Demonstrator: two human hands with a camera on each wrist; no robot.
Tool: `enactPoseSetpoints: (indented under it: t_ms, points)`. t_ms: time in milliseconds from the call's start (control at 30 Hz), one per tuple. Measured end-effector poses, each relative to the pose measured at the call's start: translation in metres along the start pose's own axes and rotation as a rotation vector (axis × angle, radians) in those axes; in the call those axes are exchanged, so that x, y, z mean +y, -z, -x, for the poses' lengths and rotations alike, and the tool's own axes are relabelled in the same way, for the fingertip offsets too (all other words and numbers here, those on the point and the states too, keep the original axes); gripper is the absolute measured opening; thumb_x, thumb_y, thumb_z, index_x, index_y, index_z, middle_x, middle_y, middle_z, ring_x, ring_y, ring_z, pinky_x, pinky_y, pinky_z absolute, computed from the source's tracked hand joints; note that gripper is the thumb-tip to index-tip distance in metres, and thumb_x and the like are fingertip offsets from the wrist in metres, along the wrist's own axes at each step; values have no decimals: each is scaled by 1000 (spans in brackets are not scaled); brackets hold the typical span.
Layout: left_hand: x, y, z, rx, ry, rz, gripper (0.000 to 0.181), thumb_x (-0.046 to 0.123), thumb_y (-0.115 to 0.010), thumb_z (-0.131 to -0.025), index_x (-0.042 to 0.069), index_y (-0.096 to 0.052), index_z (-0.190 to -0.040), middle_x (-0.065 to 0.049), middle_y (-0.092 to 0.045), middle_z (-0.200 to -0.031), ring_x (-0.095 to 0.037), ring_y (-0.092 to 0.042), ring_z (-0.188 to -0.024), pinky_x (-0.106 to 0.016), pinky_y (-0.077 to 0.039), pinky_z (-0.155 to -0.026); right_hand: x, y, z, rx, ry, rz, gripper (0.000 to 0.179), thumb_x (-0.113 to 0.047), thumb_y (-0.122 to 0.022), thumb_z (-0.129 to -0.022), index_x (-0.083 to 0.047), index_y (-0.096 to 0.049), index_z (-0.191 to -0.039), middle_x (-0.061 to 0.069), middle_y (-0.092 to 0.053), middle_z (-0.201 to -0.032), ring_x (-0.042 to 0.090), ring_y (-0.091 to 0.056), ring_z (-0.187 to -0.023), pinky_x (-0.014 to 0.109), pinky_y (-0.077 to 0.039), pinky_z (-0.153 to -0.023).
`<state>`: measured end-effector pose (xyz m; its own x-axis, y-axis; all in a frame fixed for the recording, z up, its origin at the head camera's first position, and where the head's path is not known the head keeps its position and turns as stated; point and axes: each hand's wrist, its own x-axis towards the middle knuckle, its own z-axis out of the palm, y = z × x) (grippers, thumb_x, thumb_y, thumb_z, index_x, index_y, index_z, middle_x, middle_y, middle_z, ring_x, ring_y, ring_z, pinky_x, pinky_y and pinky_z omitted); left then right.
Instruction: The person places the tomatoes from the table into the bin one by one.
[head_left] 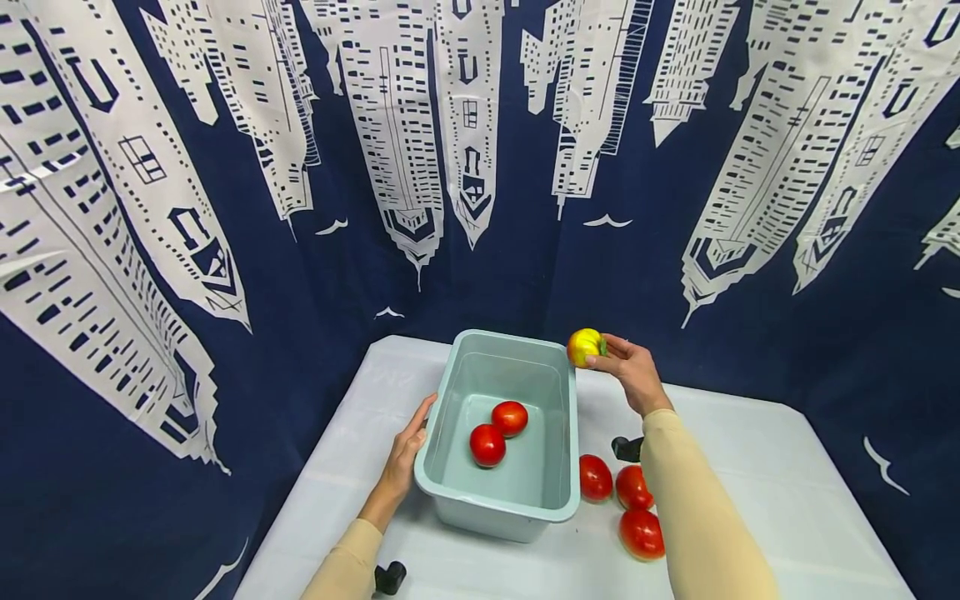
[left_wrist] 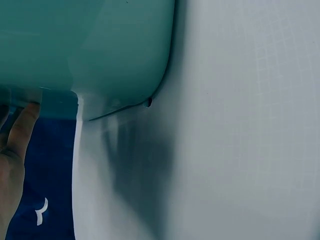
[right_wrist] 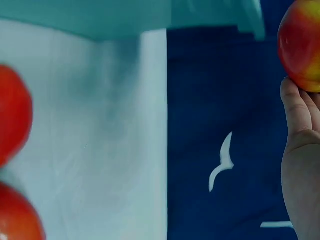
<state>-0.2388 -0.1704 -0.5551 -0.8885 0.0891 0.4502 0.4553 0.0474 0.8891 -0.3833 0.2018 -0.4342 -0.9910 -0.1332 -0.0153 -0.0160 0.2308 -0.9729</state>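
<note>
Yellow-red fruit [head_left: 582, 348] pinched between the right hand's [head_left: 636, 377] fingers by the bin's [head_left: 491, 521] far right corner, near the tabletop's [head_left: 750, 483] far edge — left hand's [head_left: 405, 454] fingers, near straight, against the bin's left side, presumably steadying it.

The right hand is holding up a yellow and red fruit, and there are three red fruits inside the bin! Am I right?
Not quite: the head view shows only two red fruits inside the bin, not three. The right hand is indeed holding up a yellow and red fruit.
</note>
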Motion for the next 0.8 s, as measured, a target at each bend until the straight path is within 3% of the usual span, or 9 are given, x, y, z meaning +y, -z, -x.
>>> enactPoseSetpoints:
  t_ms: [100,233,500,800]
  points:
    - [-5,1,-1,-2,-12,8,62,18,-29,-91,12,-32,-153,-28,-50,-140,-36,-54,-121,-27,-44,-95,-10,-12,-4,-18,27,-2,80,-24,-74,-85,-5,-34,-150,14,-41,-153,29,-44,-136,41,-36,-112]
    - [-6,0,-2,-7,-13,24,61,19,-28,-92,12,-31,-153,-27,-48,-142,-41,-52,-123,-27,-44,-95,-25,-30,-5,-50,50,-9,75,-19,-73,-85,-4,-37,-149,14,-44,-151,29,-46,-133,40,-37,-111]
    - [-5,2,1,-17,-34,54,61,17,-28,-93,10,-29,-153,-29,-43,-145,-20,-53,-125,-27,-42,-98,-56,-63,4,-103,48,-54,69,-9,-73,-83,0,-42,-145,17,-49,-146,30,-50,-130,41,-38,-110]
    - [-5,0,1,-32,-35,63,63,16,-28,-91,9,-28,-154,-30,-42,-146,-21,-52,-126,-27,-42,-98,-40,-88,-13,-97,48,-86,68,-14,-75,-82,-6,-46,-144,11,-52,-144,24,-51,-129,37,-40,-109]
